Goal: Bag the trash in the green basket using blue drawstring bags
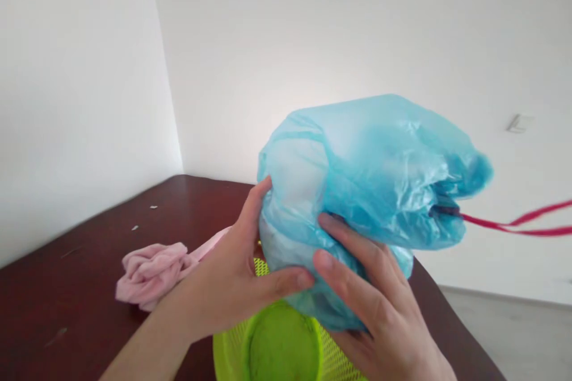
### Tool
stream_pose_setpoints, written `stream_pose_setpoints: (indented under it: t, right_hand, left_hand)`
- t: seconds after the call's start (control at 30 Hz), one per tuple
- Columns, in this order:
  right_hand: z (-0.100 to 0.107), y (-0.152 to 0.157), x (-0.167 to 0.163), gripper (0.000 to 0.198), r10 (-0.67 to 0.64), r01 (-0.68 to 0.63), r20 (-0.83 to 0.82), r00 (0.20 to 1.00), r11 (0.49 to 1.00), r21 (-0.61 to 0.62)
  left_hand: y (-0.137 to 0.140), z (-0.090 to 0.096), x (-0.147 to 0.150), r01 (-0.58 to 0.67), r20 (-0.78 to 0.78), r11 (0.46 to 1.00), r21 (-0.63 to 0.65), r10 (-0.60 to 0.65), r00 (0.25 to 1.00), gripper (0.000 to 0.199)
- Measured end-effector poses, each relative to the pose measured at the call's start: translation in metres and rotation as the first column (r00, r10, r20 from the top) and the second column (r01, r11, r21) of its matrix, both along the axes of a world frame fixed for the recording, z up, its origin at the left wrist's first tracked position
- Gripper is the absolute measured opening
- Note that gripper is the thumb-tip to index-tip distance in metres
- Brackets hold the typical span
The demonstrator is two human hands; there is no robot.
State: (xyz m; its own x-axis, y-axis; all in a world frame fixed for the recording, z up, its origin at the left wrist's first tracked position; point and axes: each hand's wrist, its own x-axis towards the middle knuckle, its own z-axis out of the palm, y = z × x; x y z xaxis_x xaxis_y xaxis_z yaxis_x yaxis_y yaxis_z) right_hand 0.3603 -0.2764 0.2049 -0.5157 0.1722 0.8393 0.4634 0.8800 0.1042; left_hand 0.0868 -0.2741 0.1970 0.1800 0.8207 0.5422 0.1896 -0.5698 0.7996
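A translucent blue plastic bag (375,155) with something pale inside is held up between both hands. Its gathered end points right, where a red drawstring (487,223) trails out of the frame. My left hand (250,262) grips the bag's left side, thumb in front and fingers behind. My right hand (375,292) is closed around the lower front, its fingers pressed into the plastic. Directly beneath the bag is a lime-green mesh basket (227,345), partly hidden by the hands and bag; its round solid base shows. What the bag contains cannot be made out.
A crumpled pink cloth (152,274) lies on the dark red-brown table (67,286), left of the basket. Small white scraps (134,228) are scattered near the table's far left. White walls (232,71) rise behind, with a switch (518,123) at right.
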Motion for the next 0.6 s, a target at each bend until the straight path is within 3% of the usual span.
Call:
stream_pose_setpoints:
  t: [0.13, 0.23, 0.33, 0.4, 0.43, 0.5, 0.6]
  right_hand:
    - [0.001, 0.003, 0.002, 0.088, 0.114, -0.101, 0.067, 0.991, 0.979, -0.175]
    - [0.001, 0.007, 0.011, 0.083, 0.159, -0.173, -0.073, 0.985, 0.951, -0.257]
    - [-0.003, 0.019, 0.023, 0.047, 0.07, -0.163, -0.412, 0.909, 0.967, -0.195]
    - [-0.006, 0.035, 0.03, 0.013, -0.096, -0.025, -0.592, 0.8, 0.981, -0.193]
    - [-0.009, 0.045, 0.033, 0.008, -0.187, 0.039, -0.624, 0.758, 0.969, -0.243]
    - [-0.015, 0.067, 0.037, 0.023, -0.317, 0.062, -0.589, 0.744, 0.91, -0.411]
    - [-0.031, 0.1, 0.034, 0.054, -0.282, -0.164, -0.544, 0.79, 0.759, -0.631]
  left_hand:
    - [0.024, 0.003, 0.001, 0.027, 0.049, 0.993, -0.112, -0.021, 0.999, 0.091]
    - [0.043, 0.002, 0.0, 0.046, 0.122, 0.983, -0.176, -0.025, 0.992, 0.081]
    - [0.06, -0.001, -0.005, 0.037, 0.18, 0.98, -0.196, -0.001, 0.984, 0.077]
    - [0.068, -0.003, -0.008, 0.02, 0.18, 0.983, -0.182, 0.014, 0.984, 0.074]
    - [0.071, -0.004, -0.01, 0.01, 0.177, 0.985, -0.174, 0.022, 0.984, 0.073]
    - [0.076, -0.005, -0.012, -0.014, 0.17, 0.986, -0.165, 0.042, 0.985, 0.071]
    - [0.089, -0.012, -0.014, -0.032, 0.181, 0.988, -0.149, 0.06, 0.982, 0.078]
